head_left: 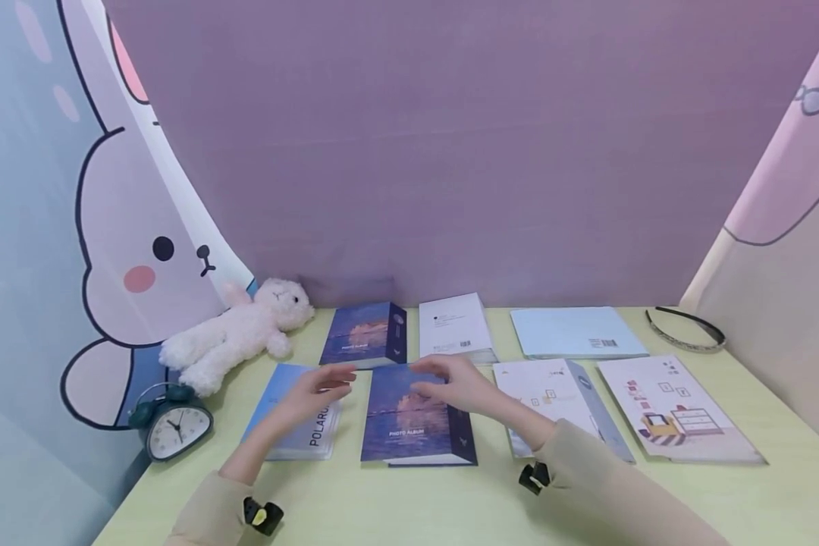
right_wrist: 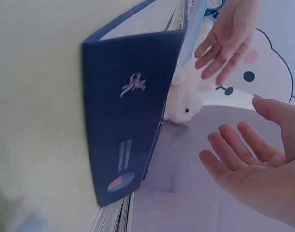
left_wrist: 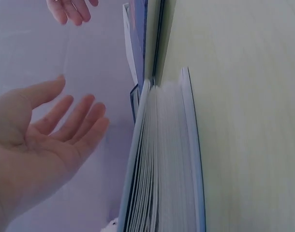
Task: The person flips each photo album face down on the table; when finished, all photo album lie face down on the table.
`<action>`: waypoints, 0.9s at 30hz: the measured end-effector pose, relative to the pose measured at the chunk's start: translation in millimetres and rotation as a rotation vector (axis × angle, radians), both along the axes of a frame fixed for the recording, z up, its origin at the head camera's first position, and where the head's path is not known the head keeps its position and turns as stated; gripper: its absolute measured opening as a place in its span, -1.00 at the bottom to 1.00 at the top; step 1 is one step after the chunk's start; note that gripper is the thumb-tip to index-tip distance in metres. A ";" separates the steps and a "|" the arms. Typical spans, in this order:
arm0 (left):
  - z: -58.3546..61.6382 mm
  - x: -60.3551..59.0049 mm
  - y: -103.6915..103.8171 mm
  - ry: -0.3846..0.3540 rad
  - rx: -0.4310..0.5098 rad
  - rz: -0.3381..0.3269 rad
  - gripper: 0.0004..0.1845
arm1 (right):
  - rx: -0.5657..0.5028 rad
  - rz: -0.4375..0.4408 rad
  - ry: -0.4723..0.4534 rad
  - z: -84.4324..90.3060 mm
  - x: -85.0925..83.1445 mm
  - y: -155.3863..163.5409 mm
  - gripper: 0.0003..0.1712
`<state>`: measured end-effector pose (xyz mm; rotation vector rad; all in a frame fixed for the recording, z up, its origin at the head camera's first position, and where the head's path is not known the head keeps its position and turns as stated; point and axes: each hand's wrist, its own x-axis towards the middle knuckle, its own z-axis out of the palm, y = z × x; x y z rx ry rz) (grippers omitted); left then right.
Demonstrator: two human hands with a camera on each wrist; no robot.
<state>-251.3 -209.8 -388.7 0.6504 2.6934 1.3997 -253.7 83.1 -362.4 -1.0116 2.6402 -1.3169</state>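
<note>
My left hand (head_left: 317,394) hovers over the light blue album marked POLARO (head_left: 283,425), its fingers loosely bent and holding nothing. In the left wrist view that album's thick stack of pages (left_wrist: 162,159) shows beside the hand. My right hand (head_left: 456,381) is raised over the dark blue photo album (head_left: 406,425) with a sea picture on its cover, fingers relaxed, nothing between them. The right wrist view shows this album's navy spine (right_wrist: 130,106) apart from the hand. Behind it lies a second, matching photo album (head_left: 360,334).
Further albums lie around: a white one (head_left: 453,326), a pale blue one (head_left: 573,330), one with a grey spine (head_left: 542,394) and one with a room drawing (head_left: 679,425). A plush toy (head_left: 235,334) and alarm clock (head_left: 177,428) stand left; a headband (head_left: 685,334) lies back right.
</note>
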 end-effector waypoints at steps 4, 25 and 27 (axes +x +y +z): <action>-0.2 1.3 -8.5 0.004 0.043 -0.003 -0.58 | -0.023 0.011 -0.032 1.7 -2.3 -14.3 -0.53; 3.8 6.9 -73.6 0.123 -0.053 0.298 -0.61 | -0.003 0.057 -0.104 3.1 -10.0 -90.7 -0.55; 1.6 7.8 -80.3 0.112 -0.063 0.318 -0.60 | -0.008 0.066 -0.121 1.8 -9.6 -98.0 -0.55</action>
